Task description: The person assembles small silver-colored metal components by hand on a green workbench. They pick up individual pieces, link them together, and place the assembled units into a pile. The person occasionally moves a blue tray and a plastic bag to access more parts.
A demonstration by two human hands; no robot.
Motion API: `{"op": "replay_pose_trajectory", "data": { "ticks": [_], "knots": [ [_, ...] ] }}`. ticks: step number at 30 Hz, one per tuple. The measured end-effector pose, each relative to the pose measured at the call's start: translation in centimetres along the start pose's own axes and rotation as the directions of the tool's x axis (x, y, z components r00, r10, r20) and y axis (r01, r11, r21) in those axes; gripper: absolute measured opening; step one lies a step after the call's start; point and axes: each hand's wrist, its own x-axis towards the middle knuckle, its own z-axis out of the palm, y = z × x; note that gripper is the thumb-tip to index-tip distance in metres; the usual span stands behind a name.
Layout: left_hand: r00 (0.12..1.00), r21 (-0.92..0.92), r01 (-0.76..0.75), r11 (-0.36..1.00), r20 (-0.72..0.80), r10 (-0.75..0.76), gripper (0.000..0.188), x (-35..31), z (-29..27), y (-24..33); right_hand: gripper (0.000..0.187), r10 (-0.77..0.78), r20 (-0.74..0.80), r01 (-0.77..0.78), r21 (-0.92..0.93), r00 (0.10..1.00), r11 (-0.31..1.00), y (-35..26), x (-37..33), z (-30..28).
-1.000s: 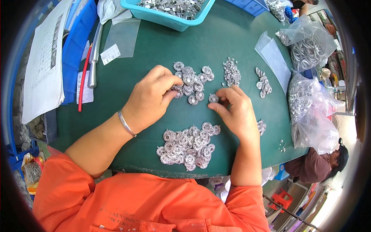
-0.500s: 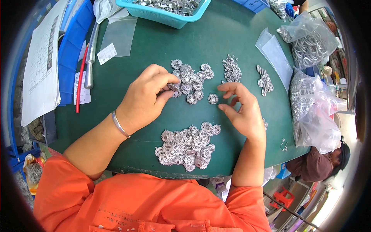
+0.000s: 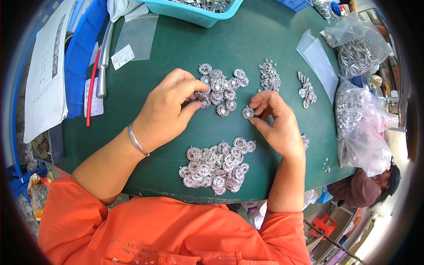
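Since the earlier frame, the right hand had drawn back from the far heap, carrying one small round toothed silver metal ring pinched between thumb and fingertips, just above the dark green table mat. Meanwhile the left hand remained at the far heap of silver toothed rings, its thumb and forefinger closed on a ring at the heap's left edge. A larger near heap of the same rings lay close to the orange-sleeved body. A turquoise plastic basket stood at the far edge.

Green-topped table (bright daylight)
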Motion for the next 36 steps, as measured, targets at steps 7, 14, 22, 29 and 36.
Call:
{"op": "replay_pose_trajectory", "data": {
  "ticks": [7, 14, 22, 29, 36],
  "knots": [
    [1.000, 0.002, 0.010, 1.000, 0.007, -0.010, 0.032, 0.0, 0.0, 0.1, 0.042, -0.002, 0.006, 0.002, 0.010, 1.000, 1.000, 0.1, 0.0, 0.0],
    [1.000, 0.000, -0.022, 1.000, -0.014, 0.022, 0.030, 0.0, 0.1, -0.1, 0.032, 0.033, -0.059, -0.029, 0.061, 0.998, 0.998, 0.4, -0.3, -0.9],
    [1.000, -0.004, 0.001, 1.000, 0.004, -0.001, 0.033, 0.0, 0.0, 0.0, 0.025, -0.106, -0.066, 0.096, -0.142, 0.992, 0.985, -0.4, 0.2, 0.4],
    [1.000, -0.003, -0.019, 1.000, -0.011, 0.019, 0.029, 0.0, 0.0, -0.1, 0.010, -0.270, 0.010, 0.269, -0.127, 0.963, 0.955, -0.3, 0.3, -0.5],
    [1.000, -0.012, -0.021, 1.000, -0.007, 0.021, 0.029, 0.0, 0.1, -0.1, 0.019, -0.139, -0.175, 0.124, -0.094, 0.975, 0.988, 0.4, -0.3, -1.1]
  ]
}}
